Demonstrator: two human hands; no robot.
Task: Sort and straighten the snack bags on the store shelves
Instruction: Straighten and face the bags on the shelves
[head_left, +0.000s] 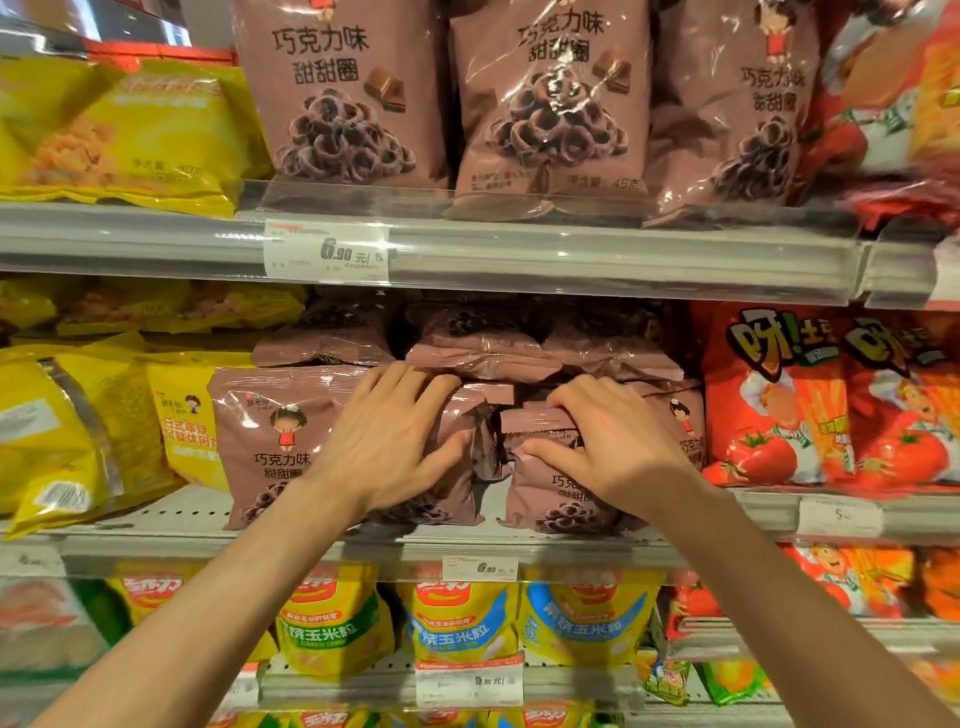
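Both hands are in on the middle shelf (156, 525), right at centre frame. The left hand (387, 441) lies over the front of an upright brown snack bag (270, 441), fingers spread and slightly bent toward 1 o'clock, thumb pressing the crinkled film. The right hand (608, 441) sits at 3 o'clock from it, fingers curled over the top seam of a second brown bag (550, 493), thumb stretched along its face; it looks like a grasp, though the fingertips are hidden. Both bags stand with long axis vertical, print facing out, glossy plastic creased between them. Above, at 12 o'clock, more brown bags (478, 348) lie flat, stacked, sealed ends outward. Yellow bags (78, 431) slump at 9 o'clock; red bags (779, 395) stand at 3 o'clock.
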